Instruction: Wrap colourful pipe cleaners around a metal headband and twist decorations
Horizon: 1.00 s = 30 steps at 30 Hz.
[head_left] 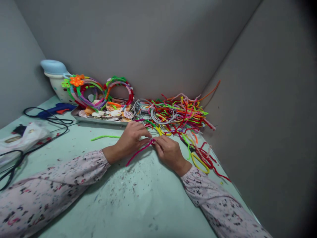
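Observation:
My left hand (134, 138) and my right hand (169, 151) meet near the middle of the table, fingertips almost touching. Between them is a magenta pipe cleaner (138, 152), its loose end hanging down to the left. The fingers of my right hand pinch it at its upper end. My left thumb and fingers close around the same spot; what exactly they grip is too small to make out. Just behind the hands, a strip wrapped in green, yellow and magenta (150, 123) curves past my left knuckles. A bright green pipe cleaner (105, 136) lies left of my left hand.
Behind stands a metal tray (104, 122) of shells with wrapped hoops (119, 82) on it. Right of it lie a pipe cleaner heap (185, 112) and yellow-handled scissors (200, 163). A blue-lidded container (58, 82), black cable (66, 127) and plastic bag (27, 138) are at left.

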Motion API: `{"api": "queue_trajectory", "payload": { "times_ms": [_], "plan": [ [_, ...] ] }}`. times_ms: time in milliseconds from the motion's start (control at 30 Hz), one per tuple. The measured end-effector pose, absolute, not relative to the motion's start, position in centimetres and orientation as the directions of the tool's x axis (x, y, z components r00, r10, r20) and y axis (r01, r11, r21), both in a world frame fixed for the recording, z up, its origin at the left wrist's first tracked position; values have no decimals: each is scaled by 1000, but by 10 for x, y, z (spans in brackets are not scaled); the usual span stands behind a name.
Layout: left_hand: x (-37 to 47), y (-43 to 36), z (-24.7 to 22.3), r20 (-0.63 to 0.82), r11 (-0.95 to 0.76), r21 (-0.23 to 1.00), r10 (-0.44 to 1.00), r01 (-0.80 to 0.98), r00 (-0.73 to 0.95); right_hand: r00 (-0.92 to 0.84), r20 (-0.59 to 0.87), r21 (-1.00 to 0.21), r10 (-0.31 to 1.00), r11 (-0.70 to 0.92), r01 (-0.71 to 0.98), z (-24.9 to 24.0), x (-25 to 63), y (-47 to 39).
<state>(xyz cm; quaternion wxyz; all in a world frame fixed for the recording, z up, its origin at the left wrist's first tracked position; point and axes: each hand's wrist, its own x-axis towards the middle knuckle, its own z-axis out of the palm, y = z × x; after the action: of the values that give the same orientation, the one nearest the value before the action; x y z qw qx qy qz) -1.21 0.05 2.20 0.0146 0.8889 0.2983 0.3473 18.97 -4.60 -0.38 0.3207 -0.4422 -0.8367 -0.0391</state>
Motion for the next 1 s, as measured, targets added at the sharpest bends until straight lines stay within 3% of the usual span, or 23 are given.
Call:
{"api": "queue_trajectory", "payload": {
  "times_ms": [433, 833, 1000],
  "plan": [
    [-11, -3, 22, 556, -777, 335, 619, 533, 554, -408, 566, -229, 716, 612, 757, -5, 190, -45],
    [0, -10, 14, 501, -638, 547, 769, 543, 398, -409, 544, -223, 733, 596, 772, -6, 189, -43],
    [5, -8, 11, 487, -615, 560, 787, 555, 380, -391, 556, -242, 734, 593, 768, -6, 192, -43]
  ]
}}
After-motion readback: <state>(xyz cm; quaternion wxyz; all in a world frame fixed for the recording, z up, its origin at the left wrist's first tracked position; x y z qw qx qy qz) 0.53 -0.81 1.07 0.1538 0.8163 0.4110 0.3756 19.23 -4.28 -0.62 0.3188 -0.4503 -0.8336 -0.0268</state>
